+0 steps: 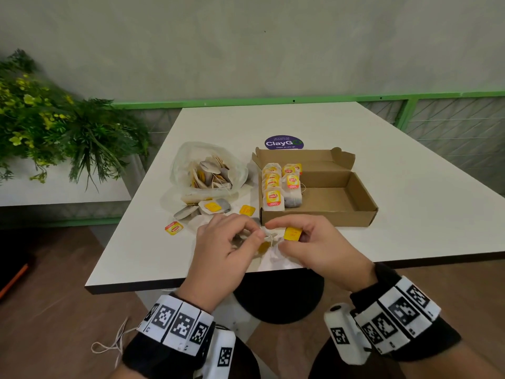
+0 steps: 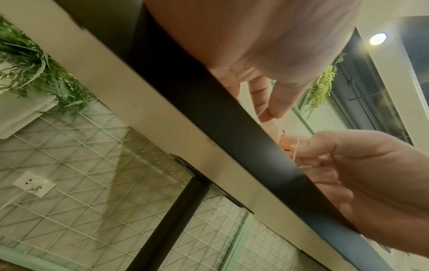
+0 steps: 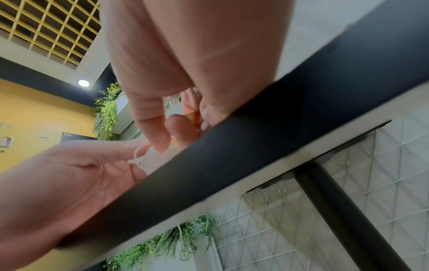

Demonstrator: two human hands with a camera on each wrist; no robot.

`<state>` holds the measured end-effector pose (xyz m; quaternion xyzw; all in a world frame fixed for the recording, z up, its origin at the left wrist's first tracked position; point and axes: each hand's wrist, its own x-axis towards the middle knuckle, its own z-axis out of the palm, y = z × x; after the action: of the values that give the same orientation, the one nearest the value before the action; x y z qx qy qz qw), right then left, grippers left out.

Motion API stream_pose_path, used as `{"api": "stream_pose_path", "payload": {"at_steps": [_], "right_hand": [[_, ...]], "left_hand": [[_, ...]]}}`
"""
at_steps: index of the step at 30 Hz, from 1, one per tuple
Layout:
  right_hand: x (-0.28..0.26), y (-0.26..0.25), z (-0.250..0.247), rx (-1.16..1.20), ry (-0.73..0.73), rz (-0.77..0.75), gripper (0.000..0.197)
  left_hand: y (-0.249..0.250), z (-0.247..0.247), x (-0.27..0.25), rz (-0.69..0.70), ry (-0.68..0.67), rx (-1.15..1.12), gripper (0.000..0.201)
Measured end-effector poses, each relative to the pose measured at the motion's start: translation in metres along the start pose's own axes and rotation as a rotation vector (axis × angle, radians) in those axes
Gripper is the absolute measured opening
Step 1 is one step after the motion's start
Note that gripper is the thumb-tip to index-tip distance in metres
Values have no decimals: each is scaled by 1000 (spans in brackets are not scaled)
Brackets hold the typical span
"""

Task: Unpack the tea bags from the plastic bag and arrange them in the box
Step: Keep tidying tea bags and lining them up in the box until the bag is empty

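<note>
A clear plastic bag [image 1: 210, 170] of tea bags lies on the white table [image 1: 382, 170], left of an open cardboard box [image 1: 333, 198]. Several tea bags [image 1: 273, 198] with yellow labels stand in rows in the box's left part. Both hands meet at the table's near edge over a tangle of tea bags and strings [image 1: 270, 242]. My left hand [image 1: 232, 242] pinches a string [image 2: 262, 111] between thumb and fingers. My right hand [image 1: 306, 239] pinches a yellow tag [image 1: 292, 233] and strings. In the wrist views the table edge hides most of the tangle.
Loose tea bags [image 1: 210, 207] and yellow tags [image 1: 173, 228] lie in front of the plastic bag. A round purple sticker [image 1: 284, 143] sits behind the box. A plant [image 1: 54, 127] stands off the table's left side. The box's right half holds nothing.
</note>
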<state>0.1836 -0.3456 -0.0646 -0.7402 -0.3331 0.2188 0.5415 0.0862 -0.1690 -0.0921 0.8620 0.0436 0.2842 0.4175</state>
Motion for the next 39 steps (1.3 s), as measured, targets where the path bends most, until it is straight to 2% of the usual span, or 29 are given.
{"api": "stream_pose_path", "payload": {"at_steps": [3,6,9,14,19,26,31,33,39], "right_hand": [[3,2,2,-25,-3,-40,18],[5,7,4,-58,61,-61,7],[6,9,6,-48,125,-74,8],[5,10,6,18,148,-70,4],[4,12,4,52,207,-54,3],[6,12,5,92,243,-16,5],[2,12,6,119,242,-14,5],[3,11,7,76,241,-16,4],[1,8,10,-5,214,-41,4]], "left_hand": [[-1,-1,0,-23,11,-56,22],[0,-2,0,-52,13,-127,19],[3,-3,1,-63,21,-198,21],[6,-3,0,-86,3,-233,26],[8,-4,2,-171,-22,-316,22],[11,-8,1,-233,-3,-357,31],[12,-7,2,-218,-38,-353,25],[13,-7,2,-213,-48,-363,32],[13,-6,7,-300,-60,-451,9]]}}
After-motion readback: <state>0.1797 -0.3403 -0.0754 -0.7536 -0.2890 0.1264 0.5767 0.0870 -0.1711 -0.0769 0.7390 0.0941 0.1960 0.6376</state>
